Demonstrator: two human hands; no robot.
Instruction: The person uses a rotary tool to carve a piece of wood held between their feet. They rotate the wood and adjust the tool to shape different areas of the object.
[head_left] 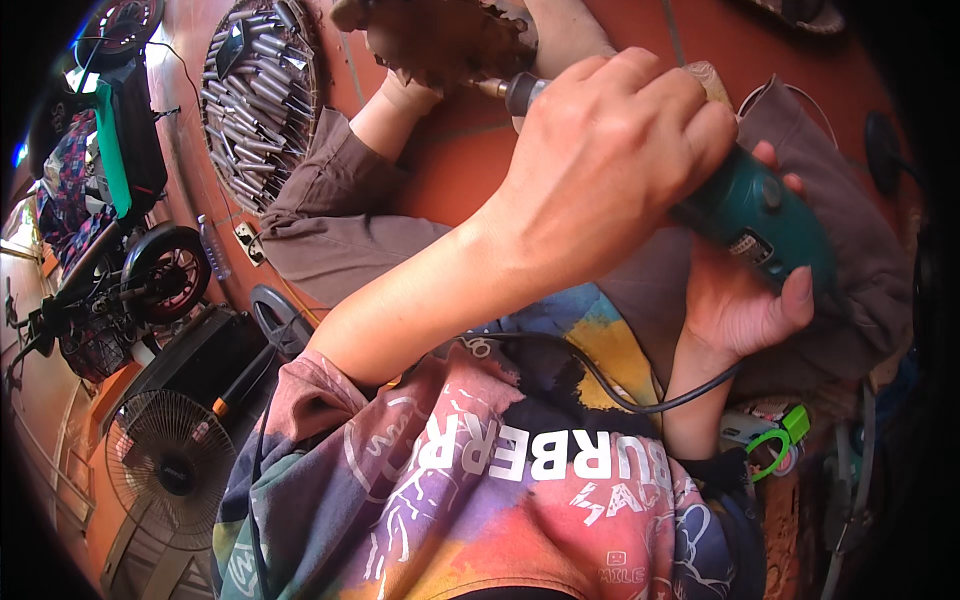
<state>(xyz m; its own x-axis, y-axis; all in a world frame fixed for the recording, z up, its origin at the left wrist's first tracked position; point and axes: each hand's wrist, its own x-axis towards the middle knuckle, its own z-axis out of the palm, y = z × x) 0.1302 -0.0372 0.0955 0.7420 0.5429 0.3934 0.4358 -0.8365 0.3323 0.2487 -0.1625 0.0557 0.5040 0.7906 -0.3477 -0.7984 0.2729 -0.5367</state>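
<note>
The person is wearing a short-sleeved shirt [480,500] swirling with pink, purple, yellow and dark blue, crossed by white lettering and line drawings. Brown-grey trousers [330,215] are covering the legs, ending above bare ankles. The left hand [600,160] and right hand [740,300] are going ungloved.

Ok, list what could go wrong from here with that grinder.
1. The rotary tool bit meets the wood piece close to a bare foot; a slip might cut it.
2. The power cord lies across the lap and could snag.
3. No gloves on the left hand or right hand.
</note>
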